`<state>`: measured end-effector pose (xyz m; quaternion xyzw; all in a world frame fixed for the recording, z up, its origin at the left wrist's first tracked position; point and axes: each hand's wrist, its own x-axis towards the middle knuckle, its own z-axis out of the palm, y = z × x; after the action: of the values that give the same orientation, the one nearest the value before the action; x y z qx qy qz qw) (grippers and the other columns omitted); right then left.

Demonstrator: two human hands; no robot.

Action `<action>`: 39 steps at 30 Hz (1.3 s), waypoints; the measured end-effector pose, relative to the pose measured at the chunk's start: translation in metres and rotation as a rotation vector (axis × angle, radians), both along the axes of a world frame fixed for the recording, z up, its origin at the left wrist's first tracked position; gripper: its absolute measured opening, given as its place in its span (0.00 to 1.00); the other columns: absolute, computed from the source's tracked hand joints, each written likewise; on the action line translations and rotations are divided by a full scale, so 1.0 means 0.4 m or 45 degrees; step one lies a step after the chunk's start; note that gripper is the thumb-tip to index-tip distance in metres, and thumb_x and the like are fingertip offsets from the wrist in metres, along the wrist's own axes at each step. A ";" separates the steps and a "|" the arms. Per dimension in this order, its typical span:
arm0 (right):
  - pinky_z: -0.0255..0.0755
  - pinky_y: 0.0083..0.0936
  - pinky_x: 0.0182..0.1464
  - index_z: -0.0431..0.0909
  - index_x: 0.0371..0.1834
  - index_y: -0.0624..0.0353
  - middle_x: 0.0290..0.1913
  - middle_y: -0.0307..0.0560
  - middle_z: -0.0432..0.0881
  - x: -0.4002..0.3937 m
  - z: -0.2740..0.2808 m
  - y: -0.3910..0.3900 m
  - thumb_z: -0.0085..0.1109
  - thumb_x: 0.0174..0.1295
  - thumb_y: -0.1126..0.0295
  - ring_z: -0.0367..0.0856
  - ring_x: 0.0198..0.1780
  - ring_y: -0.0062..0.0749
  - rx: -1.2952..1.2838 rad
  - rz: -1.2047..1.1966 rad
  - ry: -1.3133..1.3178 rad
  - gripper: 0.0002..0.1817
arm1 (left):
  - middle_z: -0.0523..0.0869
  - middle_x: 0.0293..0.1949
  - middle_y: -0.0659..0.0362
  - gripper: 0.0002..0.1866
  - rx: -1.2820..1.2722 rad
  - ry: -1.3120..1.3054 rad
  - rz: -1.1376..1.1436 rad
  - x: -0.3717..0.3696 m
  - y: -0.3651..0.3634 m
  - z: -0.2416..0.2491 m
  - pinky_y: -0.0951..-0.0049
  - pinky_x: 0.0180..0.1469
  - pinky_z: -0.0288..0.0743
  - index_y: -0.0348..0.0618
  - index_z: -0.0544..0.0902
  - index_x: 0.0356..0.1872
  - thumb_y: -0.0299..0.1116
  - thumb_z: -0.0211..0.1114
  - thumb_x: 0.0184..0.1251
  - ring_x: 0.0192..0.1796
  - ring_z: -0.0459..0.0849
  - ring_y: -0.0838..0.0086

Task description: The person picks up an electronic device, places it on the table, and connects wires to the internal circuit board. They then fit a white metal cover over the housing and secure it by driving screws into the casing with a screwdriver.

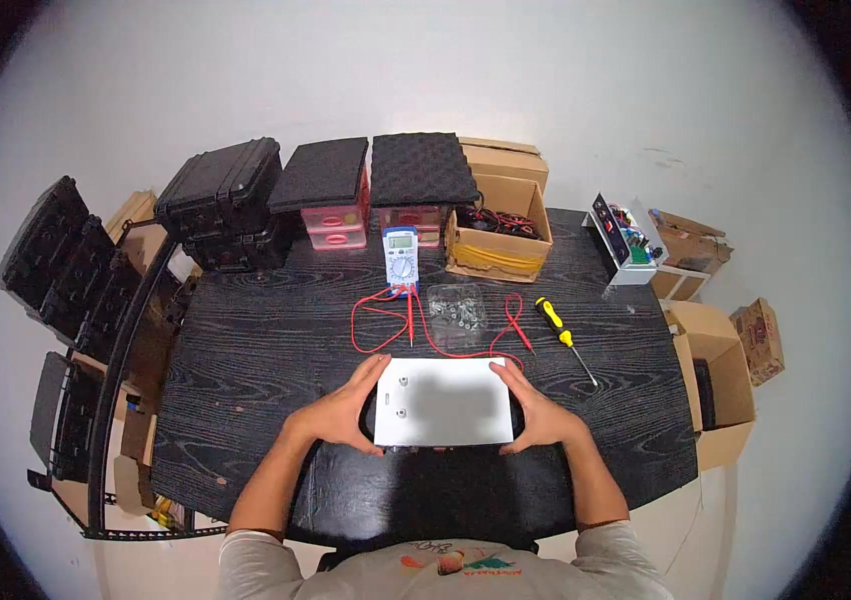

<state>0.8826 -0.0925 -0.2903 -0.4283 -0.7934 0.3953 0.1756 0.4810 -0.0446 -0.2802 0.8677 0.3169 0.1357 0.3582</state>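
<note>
A white rectangular metal panel (pixel 446 402), with small round fittings and a slot near its left side, is held level between my two hands near the table's front edge. My left hand (pixel 348 408) grips its left end, thumb and fingers at the corners. Around the right end, my right hand (pixel 536 408) has the same kind of grip. The panel's underside is hidden. Beyond it lie a clear tray of small metal hardware (pixel 457 314) and a blue-and-white multimeter (pixel 402 262) with red leads. To the right is a yellow-and-black screwdriver (pixel 568 342).
Along the table's back stand black cases (pixel 221 190), pink drawer units (pixel 336 225) under dark foam, and a cardboard box (pixel 496 250) of cables. An open electronics unit (pixel 631 245) sits at the back right corner. Cardboard boxes (pixel 731 400) stand beyond the right edge.
</note>
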 end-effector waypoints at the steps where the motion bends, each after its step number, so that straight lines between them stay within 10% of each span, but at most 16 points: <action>1: 0.47 0.48 0.86 0.37 0.90 0.48 0.88 0.71 0.34 -0.002 0.009 0.001 0.91 0.30 0.63 0.41 0.88 0.61 0.004 0.001 -0.017 0.83 | 0.42 0.84 0.30 0.84 -0.005 0.013 0.002 0.001 0.000 0.002 0.52 0.86 0.48 0.35 0.38 0.85 0.48 0.94 0.31 0.87 0.45 0.41; 23: 0.59 0.42 0.80 0.37 0.87 0.62 0.76 0.59 0.63 -0.025 -0.024 -0.005 0.92 0.22 0.64 0.65 0.76 0.48 -0.105 -0.154 0.179 0.85 | 0.43 0.84 0.35 0.86 -0.078 -0.016 -0.002 -0.013 0.016 0.004 0.50 0.86 0.48 0.38 0.39 0.86 0.48 0.93 0.26 0.87 0.45 0.43; 39: 0.51 0.44 0.85 0.32 0.87 0.62 0.81 0.65 0.57 -0.034 -0.019 -0.010 0.91 0.24 0.64 0.57 0.83 0.54 -0.058 -0.132 0.132 0.87 | 0.45 0.83 0.31 0.83 -0.007 0.115 0.062 0.006 0.003 0.024 0.37 0.84 0.44 0.32 0.43 0.84 0.60 0.91 0.31 0.86 0.45 0.38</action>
<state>0.8691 -0.0965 -0.2981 -0.4516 -0.7508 0.4253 0.2270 0.4833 -0.0434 -0.2706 0.8639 0.3543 0.1041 0.3424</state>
